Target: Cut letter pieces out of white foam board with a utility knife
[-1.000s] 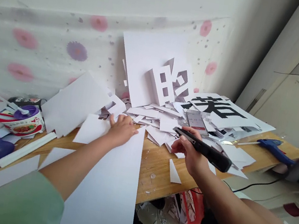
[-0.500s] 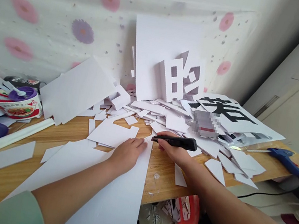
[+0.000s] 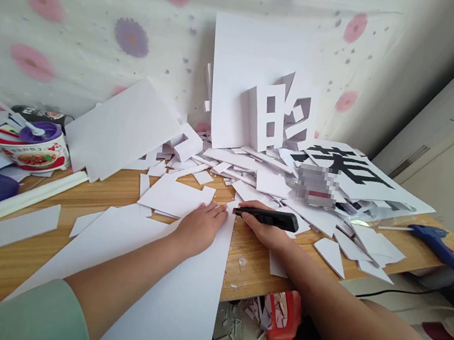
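Observation:
A long white foam board (image 3: 169, 300) lies on the wooden table and runs toward me past its front edge. My left hand (image 3: 201, 227) rests flat on the board near its far right corner, fingers stretched out. In my right hand (image 3: 263, 229) is a black utility knife (image 3: 271, 219), its tip pointing left at the board's right edge, close to my left fingertips. Whether the blade touches the board I cannot tell. A notched white piece (image 3: 176, 196) lies just beyond my left hand.
Behind my hands are piled white offcuts (image 3: 272, 184) and a standing board (image 3: 238, 78) with raised cut-out shapes. A blue glue gun (image 3: 438, 242) lies at the right, beside printed sheets (image 3: 366, 180). At the left are a paper bowl (image 3: 40, 155) and a white roll (image 3: 38, 195). Below sits a red container (image 3: 286, 321).
The view has shifted slightly, so most things appear a little farther right and higher. Both hands and the knife keep nearly the same place relative to the board.

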The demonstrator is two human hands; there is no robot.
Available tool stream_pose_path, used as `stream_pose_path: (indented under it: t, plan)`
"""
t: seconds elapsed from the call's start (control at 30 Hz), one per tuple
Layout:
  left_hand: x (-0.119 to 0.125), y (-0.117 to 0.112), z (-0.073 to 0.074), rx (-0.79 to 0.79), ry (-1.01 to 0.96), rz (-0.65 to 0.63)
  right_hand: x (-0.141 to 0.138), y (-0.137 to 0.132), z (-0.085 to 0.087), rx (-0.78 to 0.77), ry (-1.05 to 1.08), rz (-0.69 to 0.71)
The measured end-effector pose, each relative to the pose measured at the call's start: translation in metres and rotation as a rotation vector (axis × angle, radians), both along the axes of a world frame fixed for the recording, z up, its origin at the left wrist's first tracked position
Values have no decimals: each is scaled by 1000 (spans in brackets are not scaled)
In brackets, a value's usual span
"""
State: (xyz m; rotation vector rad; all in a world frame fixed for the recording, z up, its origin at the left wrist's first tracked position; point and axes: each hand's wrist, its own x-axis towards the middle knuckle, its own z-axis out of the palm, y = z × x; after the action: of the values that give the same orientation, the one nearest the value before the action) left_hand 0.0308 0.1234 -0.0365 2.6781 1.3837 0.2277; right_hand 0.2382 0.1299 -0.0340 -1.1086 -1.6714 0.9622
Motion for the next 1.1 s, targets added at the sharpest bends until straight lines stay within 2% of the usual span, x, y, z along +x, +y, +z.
stream_pose_path:
  t: [0.17,0.4,1.1]
  plan:
    - [1,1,2,5,18,-8,2,-1,-2,82,-41,-9]
    - [2,4,1,3,44,-8,6,-3,-3,172,-107,57]
    - [5,4,8,-53,138,-7,6,-2,-5,226,-246,15]
